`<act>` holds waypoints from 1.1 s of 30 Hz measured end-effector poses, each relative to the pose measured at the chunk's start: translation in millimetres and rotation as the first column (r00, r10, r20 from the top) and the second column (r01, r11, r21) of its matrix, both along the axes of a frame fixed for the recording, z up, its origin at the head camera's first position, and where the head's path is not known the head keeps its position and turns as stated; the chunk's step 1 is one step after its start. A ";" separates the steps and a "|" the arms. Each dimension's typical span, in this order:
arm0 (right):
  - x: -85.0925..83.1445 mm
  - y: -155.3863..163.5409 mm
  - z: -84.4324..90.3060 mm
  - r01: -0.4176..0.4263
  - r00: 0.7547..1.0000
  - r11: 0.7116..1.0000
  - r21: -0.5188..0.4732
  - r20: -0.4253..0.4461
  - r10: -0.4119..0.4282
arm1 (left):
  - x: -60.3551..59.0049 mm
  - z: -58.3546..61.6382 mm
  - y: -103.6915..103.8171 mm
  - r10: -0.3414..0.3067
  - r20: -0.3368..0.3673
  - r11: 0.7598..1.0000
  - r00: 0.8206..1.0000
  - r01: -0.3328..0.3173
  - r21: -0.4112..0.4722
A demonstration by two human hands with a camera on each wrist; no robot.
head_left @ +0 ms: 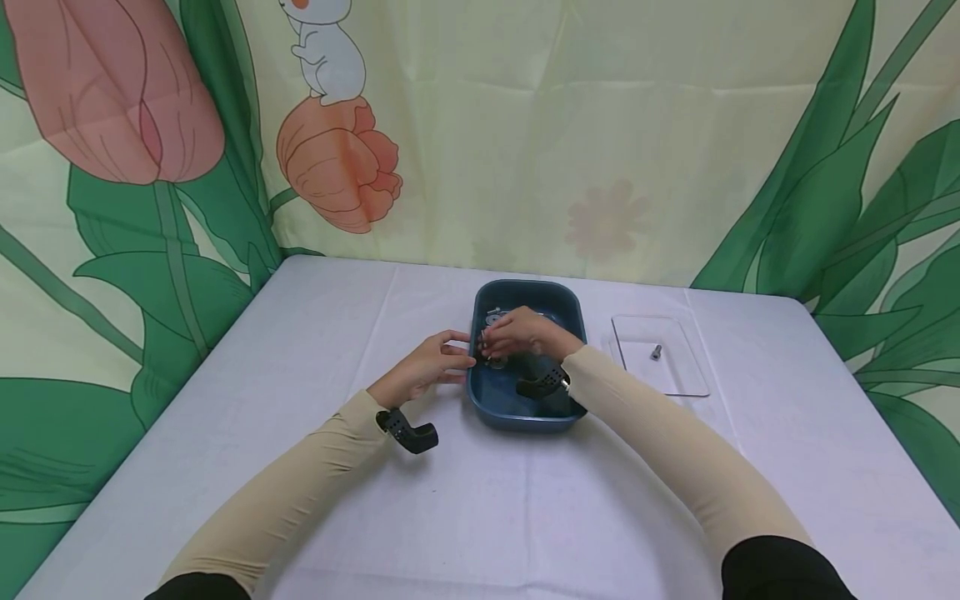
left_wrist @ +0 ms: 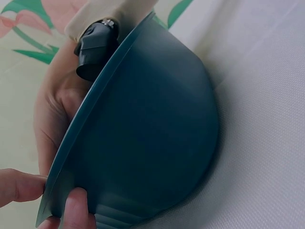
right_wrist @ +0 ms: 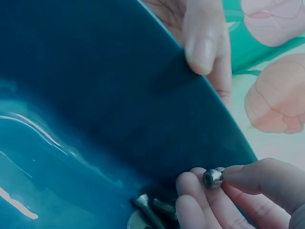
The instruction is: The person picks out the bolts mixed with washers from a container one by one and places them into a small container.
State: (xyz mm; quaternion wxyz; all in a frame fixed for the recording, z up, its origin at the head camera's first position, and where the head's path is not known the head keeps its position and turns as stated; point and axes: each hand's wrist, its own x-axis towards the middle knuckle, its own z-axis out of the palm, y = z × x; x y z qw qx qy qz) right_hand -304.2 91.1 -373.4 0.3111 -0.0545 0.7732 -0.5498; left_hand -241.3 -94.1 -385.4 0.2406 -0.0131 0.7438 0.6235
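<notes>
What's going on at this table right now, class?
A person sits at a white table with both hands at a dark blue tub. The left hand grips the tub's rim. The right hand reaches inside and pinches a small metal screw between its fingertips, with more metal parts lying below. A clear tray beside the tub holds one screw.

We see even, soft, bright light from above, with only faint shadows under the arms on the table (head_left: 300,350). Our head view is sharp but bends at the edges. In the right wrist view, streaks of glare cross the tub (right_wrist: 71,119), and the near fingers (right_wrist: 200,47) blur.
</notes>
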 end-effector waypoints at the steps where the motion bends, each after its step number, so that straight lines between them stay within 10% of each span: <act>1: -0.2 0.6 1.1 0.006 1.000 1.000 -0.011 0.003 -0.006 | 0.2 0.2 -0.2 -0.002 -0.002 1.000 1.000 0.002 -0.001; 33: -4.1 27.5 47.5 -0.085 0.989 0.995 -0.046 -0.125 0.079 | 0.5 0.6 1.3 0.006 -0.004 1.000 1.000 -0.006 -0.004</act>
